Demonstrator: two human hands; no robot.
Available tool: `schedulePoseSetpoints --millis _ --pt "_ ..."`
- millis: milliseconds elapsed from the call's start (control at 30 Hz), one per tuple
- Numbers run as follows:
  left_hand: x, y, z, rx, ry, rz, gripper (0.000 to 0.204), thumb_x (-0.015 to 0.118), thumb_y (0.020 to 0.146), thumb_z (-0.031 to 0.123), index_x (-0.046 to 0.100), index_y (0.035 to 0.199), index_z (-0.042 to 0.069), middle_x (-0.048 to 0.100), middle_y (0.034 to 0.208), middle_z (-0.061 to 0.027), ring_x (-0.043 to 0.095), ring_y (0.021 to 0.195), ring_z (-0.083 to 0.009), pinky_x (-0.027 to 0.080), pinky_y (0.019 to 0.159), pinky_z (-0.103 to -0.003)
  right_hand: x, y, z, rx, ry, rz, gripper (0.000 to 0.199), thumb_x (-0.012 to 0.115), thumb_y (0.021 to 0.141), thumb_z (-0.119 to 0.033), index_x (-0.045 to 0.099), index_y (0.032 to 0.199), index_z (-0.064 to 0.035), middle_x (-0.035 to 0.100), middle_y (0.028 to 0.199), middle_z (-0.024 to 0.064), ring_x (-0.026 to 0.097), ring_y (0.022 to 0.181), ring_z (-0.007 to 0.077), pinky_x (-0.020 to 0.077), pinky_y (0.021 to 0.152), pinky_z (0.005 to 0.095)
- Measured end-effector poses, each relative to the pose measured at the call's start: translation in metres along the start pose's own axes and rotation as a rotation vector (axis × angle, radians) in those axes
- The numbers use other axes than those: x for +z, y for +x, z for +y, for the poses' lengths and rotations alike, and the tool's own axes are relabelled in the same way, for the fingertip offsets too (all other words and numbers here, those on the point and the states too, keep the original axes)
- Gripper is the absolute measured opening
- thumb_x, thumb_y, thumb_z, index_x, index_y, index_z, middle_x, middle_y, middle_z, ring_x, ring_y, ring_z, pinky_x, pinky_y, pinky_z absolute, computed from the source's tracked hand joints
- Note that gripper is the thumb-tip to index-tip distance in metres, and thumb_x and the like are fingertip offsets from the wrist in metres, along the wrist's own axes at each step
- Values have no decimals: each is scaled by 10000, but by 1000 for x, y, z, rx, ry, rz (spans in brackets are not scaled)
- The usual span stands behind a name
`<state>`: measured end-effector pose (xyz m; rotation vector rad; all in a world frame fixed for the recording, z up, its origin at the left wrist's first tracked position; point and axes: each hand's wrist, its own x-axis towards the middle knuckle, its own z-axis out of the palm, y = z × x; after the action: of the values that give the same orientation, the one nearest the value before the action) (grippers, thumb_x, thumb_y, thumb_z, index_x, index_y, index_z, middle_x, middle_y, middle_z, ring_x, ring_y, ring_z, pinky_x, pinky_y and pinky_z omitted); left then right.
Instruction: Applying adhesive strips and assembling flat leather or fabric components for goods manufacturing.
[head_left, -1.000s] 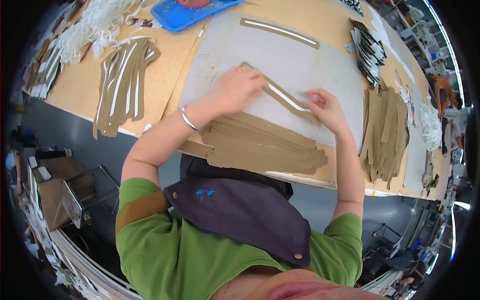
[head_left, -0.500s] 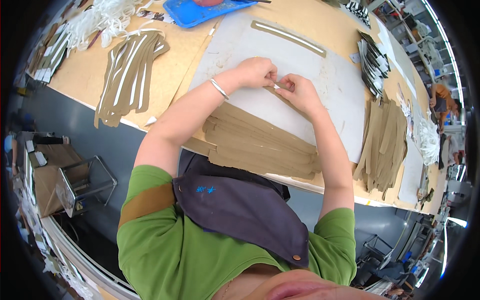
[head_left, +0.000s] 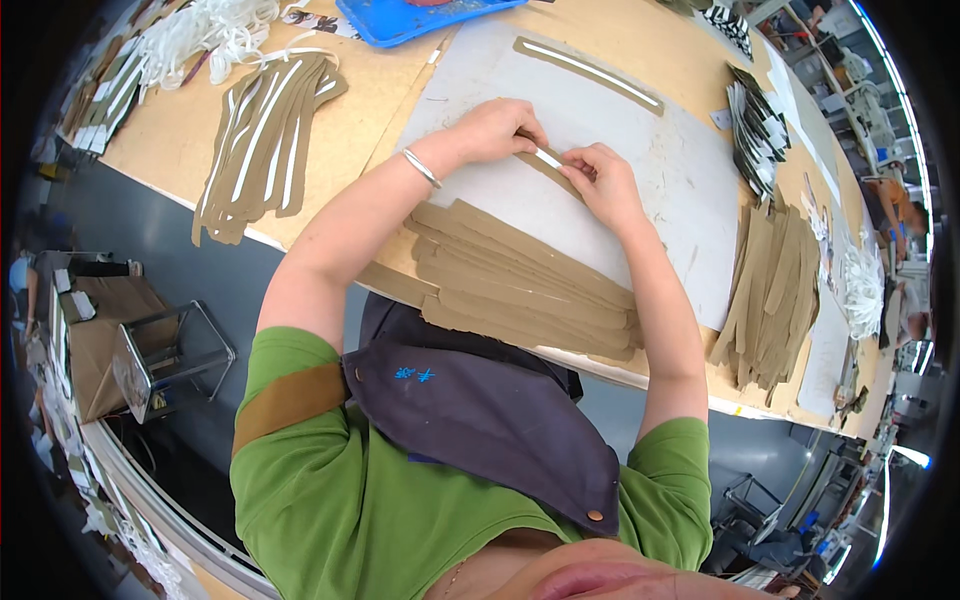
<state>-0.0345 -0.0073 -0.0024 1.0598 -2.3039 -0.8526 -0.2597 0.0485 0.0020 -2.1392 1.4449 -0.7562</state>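
Blue tray [head_left: 400, 30], one, shallow, smooth, at eleven o'clock from the left hand [head_left: 500, 130]; contains a reddish object [head_left: 428, 2], cut off by the upper edge of the view. Worktop [head_left: 370, 110], tan; near edge slants from nine o'clock down toward five, passing between forearms and torso. Grey sheet [head_left: 660, 200], flat, lightly marked, laid on the worktop under both hands; its surface shows widely toward three o'clock, and again between the hands and a second strip [head_left: 590, 75] at one o'clock, brown with a central white line. Brown strip [head_left: 548, 168], narrow, matt, lying slantwise over the middle of the grey sheet, bearing a white band [head_left: 546, 157]; the left hand and the right hand [head_left: 605, 180], near each other but apart, both have fingertips closed on it. Plain stack [head_left: 520, 285], long brown strips, overlapping, at six o'clock by the near edge. Banded bundle [head_left: 265, 140], brown with white lines, fanned, at nine o'clock. White ribbon [head_left: 200, 40], glossy, looped in a tangled heap, between nine and ten. Black-and-white pile [head_left: 755, 130], layered, at three. Right-hand pile [head_left: 770, 290], plain brown strips, uneven ends, at four.
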Motion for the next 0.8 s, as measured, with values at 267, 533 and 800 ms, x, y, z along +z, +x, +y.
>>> schedulePoseSetpoints --millis 267,533,800 --pt "1 -5 -11 91 43 33 217 685 825 17 784 960 155 645 897 -46 600 894 -247 509 823 -359 1 -7 1 -133 -65 46 117 716 830 -89 739 939 -53 637 839 97 627 780 274 518 698 367" --pt "2 -18 -16 305 375 88 299 616 828 31 774 1014 203 626 984 -9 588 945 -221 496 855 -356 4 -15 -1 -270 -361 52 173 677 826 -94 723 993 -108 629 901 49 617 868 237 534 705 363" --pt "1 -38 4 228 754 321 384 552 855 91 609 1235 89 575 1205 -85 592 1068 -248 449 931 -383 32 8 -9 -320 -432 149 212 636 824 -92 696 1024 -134 606 916 29 607 895 228 543 709 355"
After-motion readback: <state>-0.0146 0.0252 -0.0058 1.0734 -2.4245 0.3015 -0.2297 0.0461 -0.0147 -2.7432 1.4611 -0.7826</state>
